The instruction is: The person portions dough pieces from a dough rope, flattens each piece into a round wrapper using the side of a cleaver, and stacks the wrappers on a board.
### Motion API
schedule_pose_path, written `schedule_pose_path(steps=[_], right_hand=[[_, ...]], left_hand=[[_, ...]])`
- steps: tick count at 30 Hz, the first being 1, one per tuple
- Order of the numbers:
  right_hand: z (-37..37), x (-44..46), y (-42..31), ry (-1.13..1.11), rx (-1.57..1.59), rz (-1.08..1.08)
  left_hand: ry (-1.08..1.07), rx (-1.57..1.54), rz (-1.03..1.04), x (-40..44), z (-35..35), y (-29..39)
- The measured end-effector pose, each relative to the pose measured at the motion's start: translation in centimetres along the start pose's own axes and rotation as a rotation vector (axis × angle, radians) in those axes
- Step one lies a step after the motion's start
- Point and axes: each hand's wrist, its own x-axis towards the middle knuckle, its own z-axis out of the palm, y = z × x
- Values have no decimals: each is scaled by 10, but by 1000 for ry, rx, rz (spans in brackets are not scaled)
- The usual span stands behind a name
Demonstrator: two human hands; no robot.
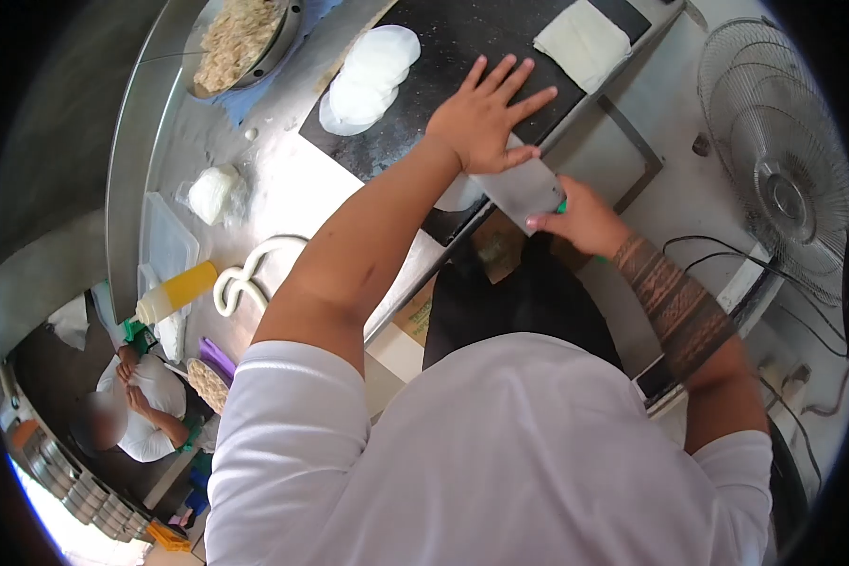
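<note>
Here, the left hand (484, 118) splays palm-down, while the right hand (585, 220) grips a broad-bladed tool (524, 191)

Bright glare whitens part of the metal surface (288, 179); wide-lens distortion curves the outer edges, darkening into black corners.

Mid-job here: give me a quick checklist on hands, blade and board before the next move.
1. Right hand closed on the green handle: ok.
2. Left hand clear of the flat blade: not ok; its heel and thumb overlap the blade in this view.
3. Pale round beside the blade whole: cannot tell; it is partly covered.
4. Overlapping white rounds apart from the blade: ok.
5. Folded white cloth apart from the blade: ok.
</note>
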Motion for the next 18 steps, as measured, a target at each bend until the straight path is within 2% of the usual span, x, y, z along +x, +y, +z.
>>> schedule_pose_path(steps=[2,3,5,6,9,11,12,14,16,18], right_hand=[[-16,18,17,33,11,-95],[-31,17,-8,42,-176,-105],[-54,38,-27,-20,-327,-128],[-63,42,-35,-47,-398,-134],[-73,40,-81,7,-551,-1],[-63,32,-58,107,-460,-85],[-55,23,-39,153,-412,-125],[-41,-2,-6,110,-334,-107],[-39,-45,-25,-19,-349,37],[-42,-75,-33,-117,-398,124]], left_hand=[[48,31,-14,16,6,-6],[76,54,-25,20,7,-13],[163,61,-51,24,5,-28],[234,179,-87,24,1,-34],[241,53,-343,23,-9,-50],[283,14,-569,22,-28,-52],[153,-87,-639,17,-35,-48],[-102,-291,-772,8,-52,-35],[-631,-524,-719,-3,-73,-18],[-752,-579,-883,-16,-81,11]])
